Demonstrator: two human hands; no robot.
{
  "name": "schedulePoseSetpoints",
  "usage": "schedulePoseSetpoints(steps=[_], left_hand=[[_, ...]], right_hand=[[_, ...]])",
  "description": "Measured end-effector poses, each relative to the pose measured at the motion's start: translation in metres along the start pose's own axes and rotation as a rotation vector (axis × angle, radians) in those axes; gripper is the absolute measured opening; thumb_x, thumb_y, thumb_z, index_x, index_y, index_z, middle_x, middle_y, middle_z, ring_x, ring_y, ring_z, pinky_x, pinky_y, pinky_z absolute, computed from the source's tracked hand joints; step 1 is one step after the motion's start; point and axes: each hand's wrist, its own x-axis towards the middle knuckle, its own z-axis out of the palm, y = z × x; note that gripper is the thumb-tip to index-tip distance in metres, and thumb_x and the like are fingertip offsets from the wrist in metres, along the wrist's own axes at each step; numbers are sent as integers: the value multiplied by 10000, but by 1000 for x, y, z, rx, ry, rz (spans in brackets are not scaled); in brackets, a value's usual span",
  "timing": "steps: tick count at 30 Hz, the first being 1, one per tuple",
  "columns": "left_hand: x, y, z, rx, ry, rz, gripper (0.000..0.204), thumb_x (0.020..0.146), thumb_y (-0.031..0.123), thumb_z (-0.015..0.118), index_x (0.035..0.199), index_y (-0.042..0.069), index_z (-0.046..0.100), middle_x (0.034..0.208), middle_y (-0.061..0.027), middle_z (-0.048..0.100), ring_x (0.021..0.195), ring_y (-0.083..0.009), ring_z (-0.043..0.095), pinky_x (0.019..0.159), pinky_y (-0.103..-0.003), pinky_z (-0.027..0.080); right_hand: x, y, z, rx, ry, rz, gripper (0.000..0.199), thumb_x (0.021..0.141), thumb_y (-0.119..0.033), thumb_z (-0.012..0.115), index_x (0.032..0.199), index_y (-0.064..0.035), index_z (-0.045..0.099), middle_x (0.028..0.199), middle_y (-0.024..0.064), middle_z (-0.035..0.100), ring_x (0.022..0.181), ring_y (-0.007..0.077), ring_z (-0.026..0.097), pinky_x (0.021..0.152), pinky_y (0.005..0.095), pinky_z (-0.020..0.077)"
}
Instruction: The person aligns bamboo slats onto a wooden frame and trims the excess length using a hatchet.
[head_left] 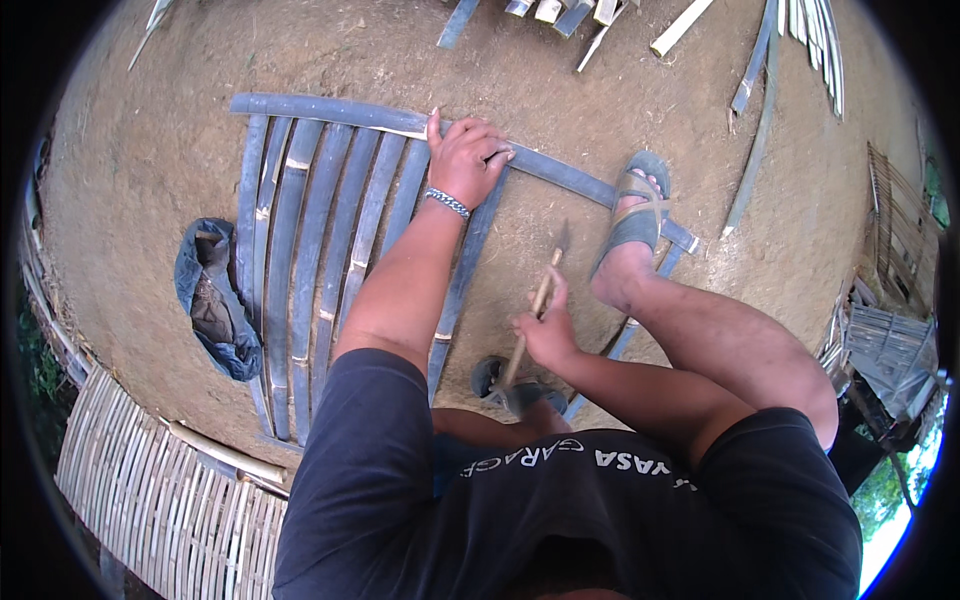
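A frame of split bamboo lies on the ground before me, its slats point(310, 230) set side by side under a far crosspiece point(330, 107). My left hand point(468, 160), with a bracelet at the wrist, grips that crosspiece near the last slat of the group. Its thumb and forefinger come together at the strip; anything small between them is hidden. My right hand point(548, 325) is closed around the wooden handle of a tool point(543, 295) with a narrow, dark, pointed tip. The tip stands apart from the crosspiece, above bare ground. My sandalled foot point(638, 205) presses on the crosspiece's right part.
A dark crumpled bag point(215, 300) lies against the slats' left side. Loose bamboo pieces point(570, 15) are scattered at the far edge, and long strips point(755, 140) lie far right. A slatted bamboo platform point(170, 490) stands at near left, and woven panels point(885, 345) at right.
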Motion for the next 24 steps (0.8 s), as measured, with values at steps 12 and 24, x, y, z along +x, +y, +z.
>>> schedulePoseSetpoints(steps=[12,24], left_hand=[[0,1,-5,0,-30,-22,64,817,246,815,874,220,804,1038,87,753,1171,-157,619,1244,-592,109],[0,-3,-4,22,-25,-7,96,788,221,833,872,197,794,1034,83,752,1165,-164,621,1238,-587,126]], right_hand=[[25,-86,-21,-476,130,-645,592,1049,-154,519,1554,25,267,1343,360,542,1146,486,619,978,498,484],[74,-85,-25,-552,47,-582,557,1027,-135,537,1525,-10,319,1293,372,578,1142,557,586,958,562,481]])
